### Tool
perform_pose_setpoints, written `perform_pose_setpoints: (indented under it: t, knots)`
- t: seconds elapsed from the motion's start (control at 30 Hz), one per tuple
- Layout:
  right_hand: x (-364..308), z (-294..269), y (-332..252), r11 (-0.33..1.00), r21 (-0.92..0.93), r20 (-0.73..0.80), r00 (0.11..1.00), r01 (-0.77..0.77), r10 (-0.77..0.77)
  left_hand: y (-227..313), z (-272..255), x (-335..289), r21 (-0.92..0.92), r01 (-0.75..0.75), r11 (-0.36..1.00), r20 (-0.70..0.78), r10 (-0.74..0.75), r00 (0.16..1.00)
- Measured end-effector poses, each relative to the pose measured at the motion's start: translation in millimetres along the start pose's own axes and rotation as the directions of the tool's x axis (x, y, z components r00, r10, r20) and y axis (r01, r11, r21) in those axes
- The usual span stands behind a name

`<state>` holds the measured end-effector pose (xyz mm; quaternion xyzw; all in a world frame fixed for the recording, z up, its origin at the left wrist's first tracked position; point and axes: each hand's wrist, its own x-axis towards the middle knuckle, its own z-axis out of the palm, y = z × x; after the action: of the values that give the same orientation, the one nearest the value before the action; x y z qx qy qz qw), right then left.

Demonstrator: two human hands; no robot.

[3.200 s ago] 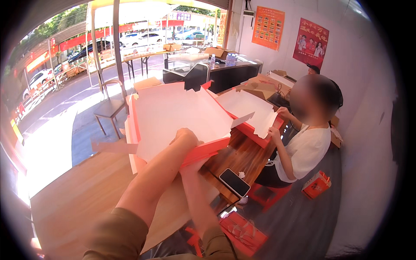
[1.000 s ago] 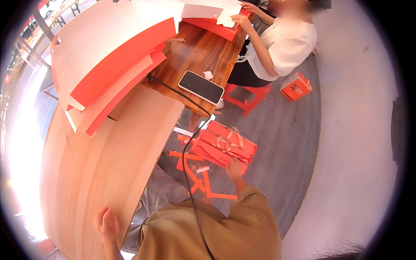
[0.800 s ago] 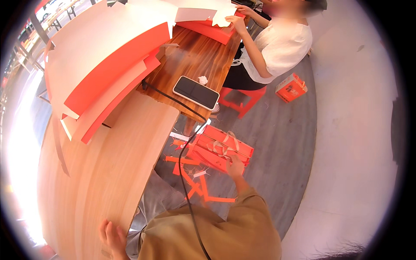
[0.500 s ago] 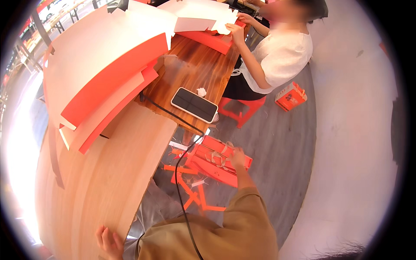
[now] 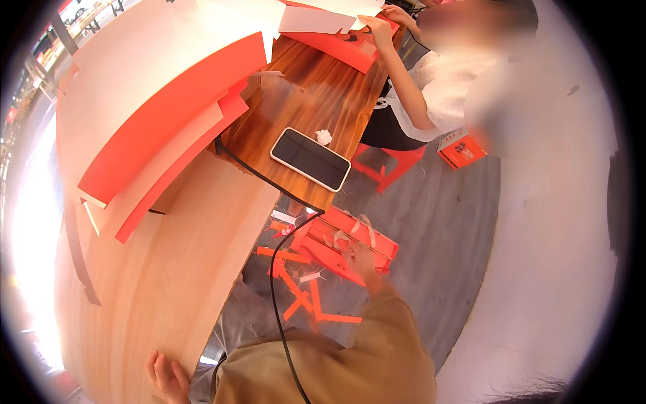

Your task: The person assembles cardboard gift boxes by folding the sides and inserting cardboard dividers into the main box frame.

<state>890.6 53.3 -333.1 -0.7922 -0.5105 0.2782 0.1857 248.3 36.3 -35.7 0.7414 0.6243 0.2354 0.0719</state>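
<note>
A dark phone (image 5: 311, 159) lies near the counter (image 5: 175, 283) edge above me, a black cable (image 5: 274, 283) dropping from that edge across my view, with big red-and-white card sheets (image 5: 168, 114) stacked further in. Red paper strips (image 5: 303, 296) litter the floor. The flat red box (image 5: 350, 242) sits on the floor below the counter edge, pale ribbons on it. My right hand (image 5: 360, 259) touches its near side; whether the fingers grip, I cannot tell. My left hand (image 5: 168, 377) rests open against the counter's near edge.

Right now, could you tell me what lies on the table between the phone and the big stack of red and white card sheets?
In the head view, only the black cable crosses bare wood between phone and card sheets.
</note>
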Motion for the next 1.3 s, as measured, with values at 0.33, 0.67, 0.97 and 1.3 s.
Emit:
perform_pose_setpoints:
  t: [0.33,0.67,0.97,1.3]
  knots:
    - [-110.7,61.7,-18.7,0.832,-0.493,0.076,0.965,0.254,-0.250,-3.6,3.1,1.5,-0.002,-0.040,0.999,-0.037,0.039,0.999]
    - [-72.9,71.5,-27.2,0.920,-0.353,-0.044,0.985,-0.169,0.164,10.3,4.1,7.5,-0.055,-0.017,0.998,-0.114,0.011,0.993]
    - [-69.7,86.8,-35.2,0.783,-0.615,0.038,0.988,-0.096,0.151,13.3,7.3,13.6,-0.121,-0.030,0.992,-0.203,0.005,0.979]
    - [-90.3,99.9,-31.6,0.812,-0.569,-0.062,0.991,-0.131,0.116,15.6,1.9,26.4,-0.133,-0.037,0.990,-0.178,0.012,0.984]
